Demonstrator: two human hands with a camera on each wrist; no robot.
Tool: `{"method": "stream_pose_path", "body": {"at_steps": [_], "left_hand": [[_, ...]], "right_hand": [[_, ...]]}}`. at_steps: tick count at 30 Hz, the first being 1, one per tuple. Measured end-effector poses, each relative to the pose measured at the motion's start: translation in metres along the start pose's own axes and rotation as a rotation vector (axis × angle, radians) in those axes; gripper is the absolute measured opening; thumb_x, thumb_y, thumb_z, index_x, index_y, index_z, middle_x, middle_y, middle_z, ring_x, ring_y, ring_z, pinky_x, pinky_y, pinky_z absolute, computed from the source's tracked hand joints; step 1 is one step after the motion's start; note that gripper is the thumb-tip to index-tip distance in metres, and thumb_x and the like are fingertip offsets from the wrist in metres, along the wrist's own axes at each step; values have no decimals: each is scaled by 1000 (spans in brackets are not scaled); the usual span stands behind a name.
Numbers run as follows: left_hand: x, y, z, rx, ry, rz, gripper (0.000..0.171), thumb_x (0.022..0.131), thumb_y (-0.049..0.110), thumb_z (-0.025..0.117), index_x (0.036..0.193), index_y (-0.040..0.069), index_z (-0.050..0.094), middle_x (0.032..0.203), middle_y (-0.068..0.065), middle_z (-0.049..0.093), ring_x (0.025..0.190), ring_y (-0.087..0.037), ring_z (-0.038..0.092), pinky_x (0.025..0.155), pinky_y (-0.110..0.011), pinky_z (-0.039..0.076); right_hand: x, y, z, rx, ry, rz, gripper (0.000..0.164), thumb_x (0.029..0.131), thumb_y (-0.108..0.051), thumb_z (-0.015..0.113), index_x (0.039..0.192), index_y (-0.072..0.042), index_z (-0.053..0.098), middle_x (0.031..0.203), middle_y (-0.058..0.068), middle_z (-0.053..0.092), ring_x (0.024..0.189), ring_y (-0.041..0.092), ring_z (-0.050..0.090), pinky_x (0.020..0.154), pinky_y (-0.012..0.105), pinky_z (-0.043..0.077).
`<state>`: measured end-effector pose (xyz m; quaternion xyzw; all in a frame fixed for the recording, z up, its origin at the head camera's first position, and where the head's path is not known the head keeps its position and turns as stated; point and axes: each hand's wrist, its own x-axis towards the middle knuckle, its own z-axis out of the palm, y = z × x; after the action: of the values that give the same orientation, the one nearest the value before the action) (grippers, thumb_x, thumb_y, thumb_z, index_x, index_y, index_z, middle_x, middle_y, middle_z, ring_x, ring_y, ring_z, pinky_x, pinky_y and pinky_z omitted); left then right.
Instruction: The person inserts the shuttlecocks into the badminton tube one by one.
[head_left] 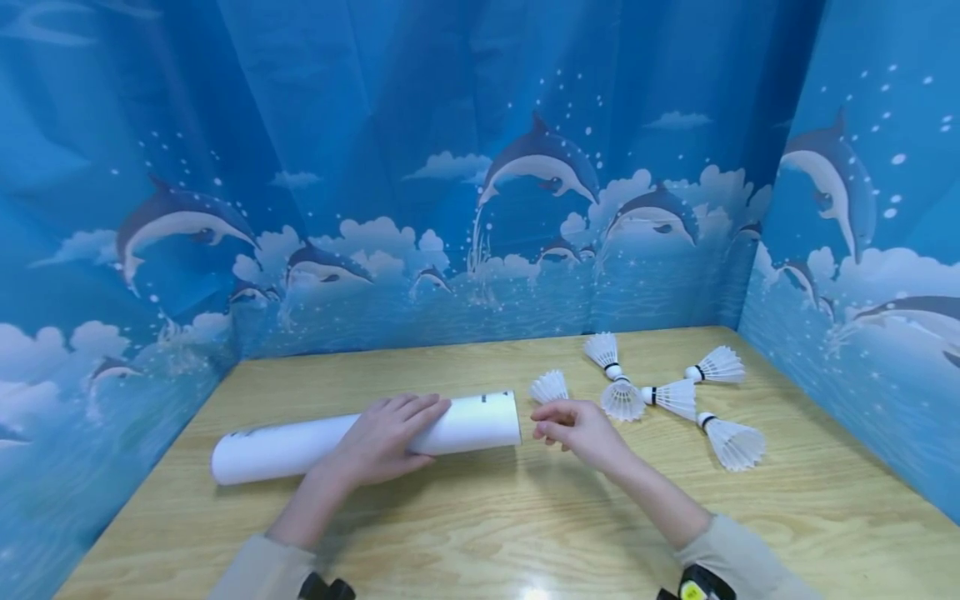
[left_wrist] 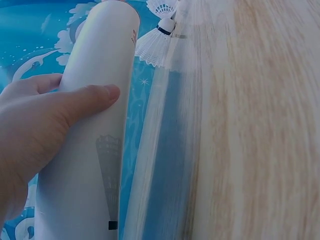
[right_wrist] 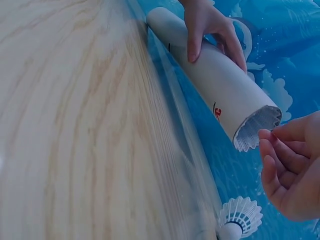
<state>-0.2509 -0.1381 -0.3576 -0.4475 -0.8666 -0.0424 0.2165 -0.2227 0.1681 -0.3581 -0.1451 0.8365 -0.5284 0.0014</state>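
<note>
A white shuttlecock tube (head_left: pixel 468 423) is held at a slant, its mouth toward the right. My left hand (head_left: pixel 386 437) grips it from above; in the left wrist view the thumb lies along its printed side. Inside the mouth, the right wrist view shows the scalloped feather edge of a shuttlecock (right_wrist: pixel 246 139). My right hand (head_left: pixel 581 429) is just off that end, fingers loosely bent, thumb and forefinger tips close together near the rim, nothing visible between them. Behind this hand lies a loose shuttlecock (head_left: pixel 550 385), partly hidden by it.
Several more white shuttlecocks lie to the right on the wooden table (head_left: pixel 480 533), among them one shuttlecock (head_left: pixel 733 442) nearest the front and another shuttlecock (head_left: pixel 720 365) farther back. A blue dolphin-print curtain (head_left: pixel 420 167) rises behind the table and along its sides.
</note>
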Motion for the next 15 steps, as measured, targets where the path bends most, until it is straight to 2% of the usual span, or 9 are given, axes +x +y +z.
{"method": "stream_pose_path", "body": {"at_steps": [15], "left_hand": [[0, 0, -1, -13, -8, -2, 82, 69, 38, 80, 138, 10, 44, 130, -10, 53, 110, -29, 55, 88, -48, 47]], "right_hand": [[-3, 13, -33, -91, 155, 35, 26, 88, -10, 61, 106, 8, 63, 80, 11, 67, 70, 14, 59, 54, 27, 47]]}}
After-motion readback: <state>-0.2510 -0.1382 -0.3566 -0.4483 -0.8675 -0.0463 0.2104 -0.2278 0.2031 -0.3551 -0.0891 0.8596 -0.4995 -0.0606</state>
